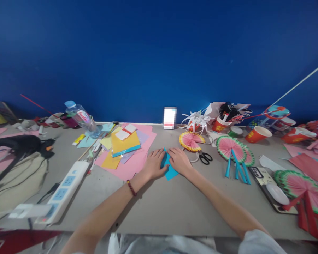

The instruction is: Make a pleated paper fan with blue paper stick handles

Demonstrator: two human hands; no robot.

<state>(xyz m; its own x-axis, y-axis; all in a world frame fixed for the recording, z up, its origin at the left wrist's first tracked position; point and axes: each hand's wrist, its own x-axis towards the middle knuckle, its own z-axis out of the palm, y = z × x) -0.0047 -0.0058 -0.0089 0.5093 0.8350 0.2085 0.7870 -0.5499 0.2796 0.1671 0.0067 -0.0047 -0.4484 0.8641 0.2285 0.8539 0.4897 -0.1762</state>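
A small sheet of blue paper (171,173) lies on the grey table in front of me, partly covered by both hands. My left hand (155,164) rests flat on its left side with the fingers stretched forward. From the other side my right hand (179,160) presses on the paper's right part, its fingers extended too. Whether the paper has a fold under the fingers is hidden. Just right of my right hand are black-handled scissors (205,158) and a pink and yellow pleated paper fan (192,141).
To the left lie pink paper sheets (148,139), a pack of yellow paper (127,143), a tilted plastic bottle (82,116) and a power strip (66,190). Toward the right are watermelon-coloured fans (230,148), a phone (262,187) and red paper cups (258,134). A blue wall stands behind.
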